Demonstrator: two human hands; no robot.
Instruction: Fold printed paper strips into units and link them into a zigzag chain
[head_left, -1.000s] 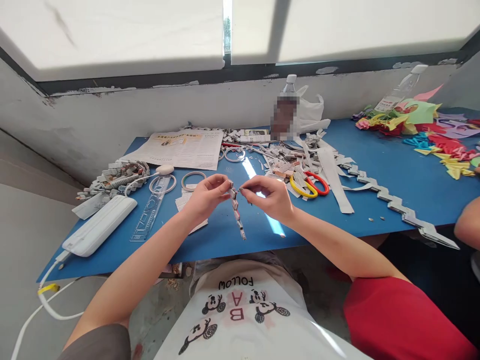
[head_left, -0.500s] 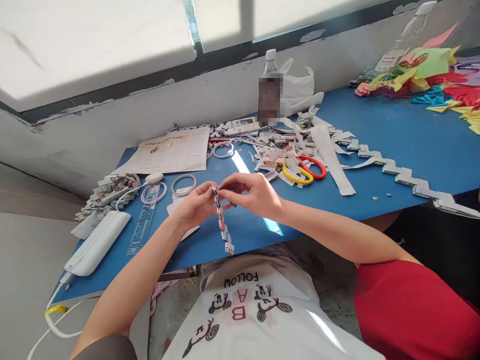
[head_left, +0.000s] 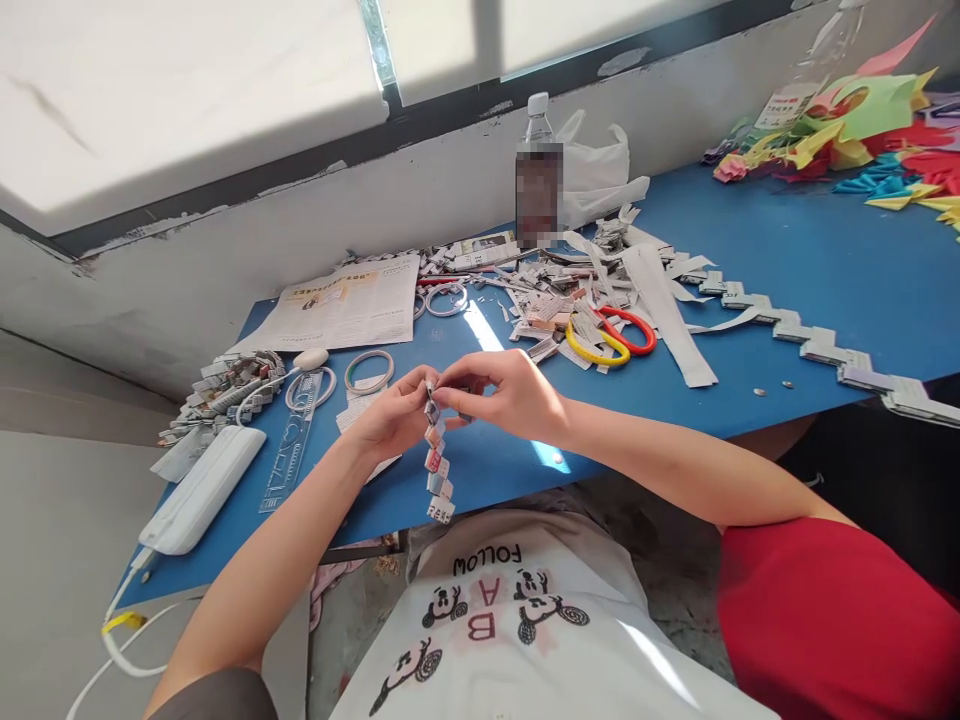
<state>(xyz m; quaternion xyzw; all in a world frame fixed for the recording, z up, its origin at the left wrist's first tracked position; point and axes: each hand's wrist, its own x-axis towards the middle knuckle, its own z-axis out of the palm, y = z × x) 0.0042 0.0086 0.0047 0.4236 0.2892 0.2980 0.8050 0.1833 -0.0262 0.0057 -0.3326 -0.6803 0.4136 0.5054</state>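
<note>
My left hand (head_left: 391, 420) and my right hand (head_left: 504, 392) meet above the front edge of the blue table (head_left: 750, 250). Both pinch the top of a short folded newspaper chain (head_left: 436, 460), which hangs down in a zigzag from my fingers. The fingers of each hand are closed on the chain's upper links. Behind my hands lies a heap of cut newspaper strips (head_left: 562, 290) with red and yellow scissors (head_left: 611, 338) on it.
A long folded paper chain (head_left: 810, 340) runs along the table's right side. A newspaper sheet (head_left: 337, 300), rings (head_left: 369, 370), a clear ruler (head_left: 294, 445), a white power strip (head_left: 199, 490) and more folded links (head_left: 225, 385) lie left. A bottle (head_left: 538, 180), plastic bag and coloured paper (head_left: 862, 130) stand at the back.
My hands have come closer together at the chain's top, and the chain now hangs with its links turned. The view has shifted left and downward.
</note>
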